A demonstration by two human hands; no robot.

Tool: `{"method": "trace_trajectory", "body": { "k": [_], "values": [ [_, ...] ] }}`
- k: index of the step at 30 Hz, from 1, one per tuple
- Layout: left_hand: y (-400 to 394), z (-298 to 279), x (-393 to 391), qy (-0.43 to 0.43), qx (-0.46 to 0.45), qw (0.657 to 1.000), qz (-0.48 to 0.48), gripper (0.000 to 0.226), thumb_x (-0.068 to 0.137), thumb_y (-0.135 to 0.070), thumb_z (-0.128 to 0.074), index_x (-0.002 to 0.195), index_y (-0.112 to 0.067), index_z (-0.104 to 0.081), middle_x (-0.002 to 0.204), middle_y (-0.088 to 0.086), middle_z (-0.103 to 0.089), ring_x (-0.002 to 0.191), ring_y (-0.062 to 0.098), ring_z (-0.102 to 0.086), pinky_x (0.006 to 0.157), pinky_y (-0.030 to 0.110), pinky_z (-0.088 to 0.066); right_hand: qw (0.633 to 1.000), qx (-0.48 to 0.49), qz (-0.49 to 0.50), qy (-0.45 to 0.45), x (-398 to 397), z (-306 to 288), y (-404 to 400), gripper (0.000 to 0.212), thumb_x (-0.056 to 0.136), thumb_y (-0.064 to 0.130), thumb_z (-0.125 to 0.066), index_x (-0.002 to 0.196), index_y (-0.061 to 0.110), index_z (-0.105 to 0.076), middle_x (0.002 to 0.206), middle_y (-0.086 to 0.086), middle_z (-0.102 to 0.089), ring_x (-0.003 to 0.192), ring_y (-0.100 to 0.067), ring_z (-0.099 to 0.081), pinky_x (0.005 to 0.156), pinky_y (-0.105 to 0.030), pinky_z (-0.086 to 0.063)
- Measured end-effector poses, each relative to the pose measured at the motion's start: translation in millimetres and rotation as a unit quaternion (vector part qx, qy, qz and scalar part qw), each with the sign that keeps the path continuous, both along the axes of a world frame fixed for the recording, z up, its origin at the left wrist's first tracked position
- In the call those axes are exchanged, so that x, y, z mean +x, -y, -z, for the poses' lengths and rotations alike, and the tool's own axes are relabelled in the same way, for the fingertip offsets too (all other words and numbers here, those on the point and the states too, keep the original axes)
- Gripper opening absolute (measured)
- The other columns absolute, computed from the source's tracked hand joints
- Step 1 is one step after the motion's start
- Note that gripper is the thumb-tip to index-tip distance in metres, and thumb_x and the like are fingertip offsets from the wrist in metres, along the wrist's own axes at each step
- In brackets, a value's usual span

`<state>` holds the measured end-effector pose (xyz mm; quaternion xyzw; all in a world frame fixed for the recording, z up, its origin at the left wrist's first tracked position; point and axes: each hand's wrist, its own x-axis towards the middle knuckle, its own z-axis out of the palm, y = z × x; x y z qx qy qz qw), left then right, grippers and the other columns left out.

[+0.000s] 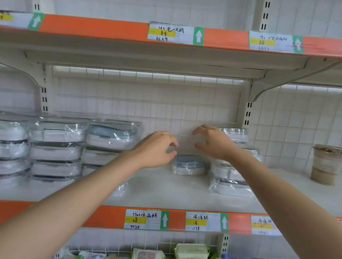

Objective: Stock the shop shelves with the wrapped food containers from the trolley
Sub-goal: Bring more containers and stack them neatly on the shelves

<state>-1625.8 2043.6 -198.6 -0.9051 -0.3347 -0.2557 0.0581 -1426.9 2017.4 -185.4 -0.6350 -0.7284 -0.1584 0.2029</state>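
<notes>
Head view: a small wrapped container was seen lying alone on the middle shelf, between the stacks. It was judged light, rigid and slippery in its film, best taken by its two short ends. The left hand and right hand were held above it, fingers loosely curled and spread, gripping nothing.

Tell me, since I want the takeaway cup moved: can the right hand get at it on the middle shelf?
Probably yes: the right hand is empty, and bare shelf lies between it and the cup, which stands alone.
</notes>
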Motion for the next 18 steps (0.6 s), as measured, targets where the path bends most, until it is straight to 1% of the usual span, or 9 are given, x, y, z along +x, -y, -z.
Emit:
{"method": "trace_trajectory", "body": {
  "k": [4,7,9,11,12,14,15,16,18],
  "values": [
    [1,25,57,0.077,-0.151,0.985,0.027,0.04,0.091,-0.027,-0.06,0.126,-0.008,-0.055,0.123,0.005,-0.057,0.113,0.021,-0.056,0.092,0.025,-0.041,0.997,0.028,0.047,-0.045,46,-8,23,0.041,0.093,0.029,-0.054,0.131,0.013,-0.052,0.136,-0.006,-0.051,0.126,-0.025,-0.044,0.103,-0.035,-0.036],
    [0,43,96,0.142,-0.3,0.943,0.038,0.05,0.092,-0.034,-0.058,0.134,-0.008,-0.045,0.136,0.009,-0.05,0.122,0.021,-0.049,0.095,0.026,-0.04,0.982,0.031,0.094,-0.161,85,-6,42,0.049,0.095,0.039,-0.051,0.136,0.015,-0.046,0.142,-0.01,-0.044,0.13,-0.026,-0.04,0.106,-0.038,-0.035],
    [-5,54,114,0.183,-0.395,0.899,0.044,0.073,0.087,-0.05,-0.059,0.142,-0.01,-0.032,0.146,0.007,-0.04,0.131,0.021,-0.042,0.102,0.029,-0.039,0.948,0.03,0.105,-0.3,107,1,52,0.059,0.093,0.046,-0.051,0.14,0.014,-0.039,0.145,-0.012,-0.037,0.13,-0.028,-0.04,0.107,-0.04,-0.035],
    [-9,62,125,0.228,-0.478,0.846,0.054,0.102,0.071,-0.071,-0.061,0.149,-0.017,-0.021,0.152,0.003,-0.031,0.136,0.022,-0.036,0.107,0.04,-0.038,0.9,0.024,0.101,-0.423,122,14,58,0.066,0.091,0.052,-0.049,0.141,0.012,-0.035,0.144,-0.012,-0.037,0.126,-0.026,-0.042,0.105,-0.042,-0.037],
    [-12,67,129,0.252,-0.506,0.823,0.061,0.107,0.066,-0.074,-0.062,0.149,-0.02,-0.021,0.153,0.003,-0.03,0.136,0.025,-0.035,0.107,0.045,-0.038,0.875,0.011,0.095,-0.475,128,22,59,0.068,0.091,0.056,-0.047,0.14,0.011,-0.034,0.143,-0.01,-0.038,0.122,-0.025,-0.043,0.102,-0.041,-0.039],
    [-19,74,137,0.292,-0.554,0.776,0.077,0.111,0.055,-0.078,-0.067,0.144,-0.021,-0.031,0.15,0.009,-0.036,0.134,0.03,-0.039,0.103,0.048,-0.039,0.814,-0.041,0.076,-0.575,136,40,57,0.073,0.087,0.064,-0.042,0.14,0.015,-0.033,0.139,-0.011,-0.04,0.117,-0.025,-0.043,0.096,-0.04,-0.039],
    [-20,76,140,0.303,-0.573,0.756,0.088,0.108,0.052,-0.078,-0.068,0.138,-0.021,-0.038,0.145,0.011,-0.042,0.127,0.029,-0.047,0.098,0.045,-0.042,0.784,-0.067,0.066,-0.614,139,50,54,0.078,0.083,0.069,-0.04,0.14,0.017,-0.034,0.138,-0.014,-0.042,0.117,-0.027,-0.045,0.093,-0.04,-0.04],
    [-19,76,141,0.31,-0.585,0.742,0.104,0.096,0.057,-0.076,-0.069,0.132,-0.019,-0.044,0.14,0.012,-0.049,0.114,0.025,-0.054,0.092,0.041,-0.045,0.762,-0.088,0.059,-0.639,141,58,51,0.081,0.08,0.072,-0.04,0.14,0.018,-0.036,0.135,-0.016,-0.046,0.116,-0.031,-0.048,0.091,-0.04,-0.043],
    [-16,74,144,0.308,-0.593,0.732,0.131,0.057,0.079,-0.06,-0.059,0.119,-0.021,-0.049,0.128,0.01,-0.058,0.094,0.02,-0.06,0.08,0.033,-0.049,0.746,-0.103,0.055,-0.655,142,70,48,0.078,0.081,0.071,-0.042,0.138,0.018,-0.039,0.129,-0.017,-0.05,0.112,-0.034,-0.054,0.088,-0.04,-0.047]
  ]
}}
